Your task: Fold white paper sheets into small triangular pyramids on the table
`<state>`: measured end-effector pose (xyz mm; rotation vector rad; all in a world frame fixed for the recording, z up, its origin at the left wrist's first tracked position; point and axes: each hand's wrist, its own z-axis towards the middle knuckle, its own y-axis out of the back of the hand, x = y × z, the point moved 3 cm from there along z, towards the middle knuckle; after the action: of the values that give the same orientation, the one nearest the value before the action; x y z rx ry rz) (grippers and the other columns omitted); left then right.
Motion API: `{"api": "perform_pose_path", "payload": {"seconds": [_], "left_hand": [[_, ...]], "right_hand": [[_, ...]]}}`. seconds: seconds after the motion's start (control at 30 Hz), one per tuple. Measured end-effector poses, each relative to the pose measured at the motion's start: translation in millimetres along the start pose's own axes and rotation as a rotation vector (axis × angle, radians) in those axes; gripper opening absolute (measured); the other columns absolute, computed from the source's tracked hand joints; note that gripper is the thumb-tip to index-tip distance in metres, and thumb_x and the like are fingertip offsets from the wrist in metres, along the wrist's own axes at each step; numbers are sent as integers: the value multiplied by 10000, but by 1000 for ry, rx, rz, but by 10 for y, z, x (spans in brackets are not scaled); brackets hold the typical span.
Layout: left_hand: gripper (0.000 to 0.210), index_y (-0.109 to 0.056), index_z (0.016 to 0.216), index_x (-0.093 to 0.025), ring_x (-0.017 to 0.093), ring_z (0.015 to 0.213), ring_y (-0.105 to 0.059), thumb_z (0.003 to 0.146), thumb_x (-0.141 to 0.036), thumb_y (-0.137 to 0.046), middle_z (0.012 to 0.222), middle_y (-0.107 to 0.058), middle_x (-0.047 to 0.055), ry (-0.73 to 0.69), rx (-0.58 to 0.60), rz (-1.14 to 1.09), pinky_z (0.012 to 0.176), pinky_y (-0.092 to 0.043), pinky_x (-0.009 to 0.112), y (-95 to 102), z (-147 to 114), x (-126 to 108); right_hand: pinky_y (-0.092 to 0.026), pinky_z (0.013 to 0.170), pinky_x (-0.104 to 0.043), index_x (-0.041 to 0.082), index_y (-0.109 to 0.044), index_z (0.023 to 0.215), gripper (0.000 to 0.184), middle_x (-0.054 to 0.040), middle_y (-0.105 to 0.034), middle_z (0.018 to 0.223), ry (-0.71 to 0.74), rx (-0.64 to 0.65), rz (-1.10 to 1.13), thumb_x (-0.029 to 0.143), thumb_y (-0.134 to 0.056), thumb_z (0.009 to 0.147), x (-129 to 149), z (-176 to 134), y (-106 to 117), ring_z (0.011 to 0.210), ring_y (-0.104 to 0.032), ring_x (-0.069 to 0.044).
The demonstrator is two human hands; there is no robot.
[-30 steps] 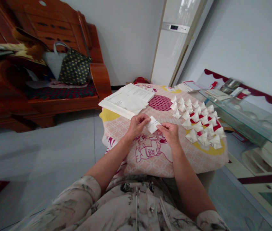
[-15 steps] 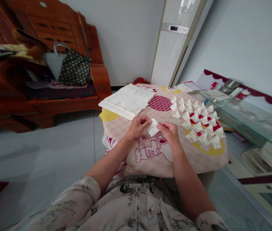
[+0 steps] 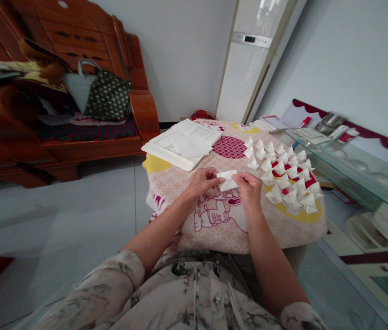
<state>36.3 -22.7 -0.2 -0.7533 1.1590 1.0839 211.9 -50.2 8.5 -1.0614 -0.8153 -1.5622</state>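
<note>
A small folded piece of white paper (image 3: 227, 180) is held over the near middle of the cloth-covered table (image 3: 221, 238). My left hand (image 3: 202, 181) pinches its left edge between thumb and fingers. On the right side my right hand (image 3: 248, 187) grips it, thumb on top. Rows of folded white paper shapes with pointed corners (image 3: 290, 198) stand to the right of my right hand. Beyond my left hand lies a stack of white paper sheets (image 3: 183, 143) with some printed text.
A glass-topped cabinet (image 3: 362, 160) with small items borders the table on the right. Behind the table stands a tall white air conditioner (image 3: 240, 68). A wooden bench (image 3: 90, 149) holding a patterned bag (image 3: 108, 96) is at the left, on a tiled floor (image 3: 87, 206).
The folded paper has turned from a diamond position to a wider, nearly level rectangle and shifted slightly right. Both hands moved a little to the right with it, still gripping.
</note>
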Motion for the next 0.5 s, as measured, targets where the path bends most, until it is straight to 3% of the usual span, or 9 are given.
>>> {"api": "perform_pose_path", "payload": {"seconds": [0.2, 0.5], "left_hand": [[405, -595, 674, -143, 70, 502, -494, 703, -492, -799, 582, -581, -21, -11, -66, -162, 498, -391, 198, -16, -29, -92], [419, -590, 613, -137, 57, 480, -435, 748, -488, -775, 525, -532, -27, -76, -129, -145, 481, -331, 195, 2, -41, -123]], "right_hand": [[-390, 570, -264, 195, -704, 641, 194, 36, -544, 578, 0, -35, -8, 368, -742, 719, 43, 0, -13, 577, -453, -134], [-367, 570, -257, 192, -671, 603, 187, 49, -525, 561, -23, -37, 94, 322, -769, 694, 32, -4, -37, 559, -430, -114]]}}
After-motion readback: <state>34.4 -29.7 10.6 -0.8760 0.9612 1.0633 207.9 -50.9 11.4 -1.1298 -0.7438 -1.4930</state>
